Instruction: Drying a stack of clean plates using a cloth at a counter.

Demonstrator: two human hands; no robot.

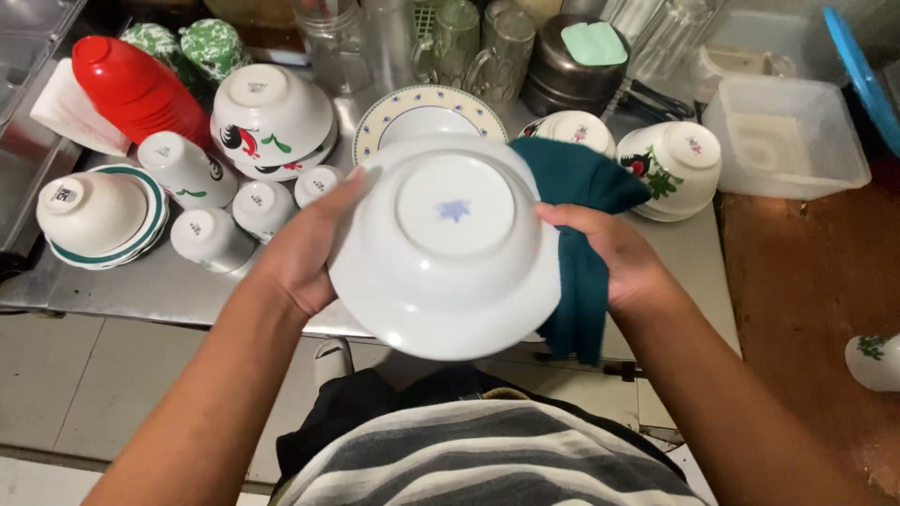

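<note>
White bowl [445, 248] held upside down — left hand [305, 245] gripping its rim, right hand [614, 253] clamped on a teal cloth [577, 234].
Behind the bowl on the steel surface [141, 281] — a patterned plate [427, 112], upturned cups [211, 234] and a red jug [136, 89].

Upper left of frame: red plastic jug [136, 89] lying tilted on steel worktop [141, 281]. Beside it, upturned white bowl with rooster motif [270, 117]. Left edge: upturned bowl on green-rimmed plate [94, 215]. Small upturned white cups [211, 239] clustered nearby. Top centre: glass mugs [487, 47], dotted-rim plate [428, 111] below. Upper right: clear plastic container [787, 141], blue lid [862, 75] behind. Right of centre: upturned flower-patterned bowl [677, 169].
</note>
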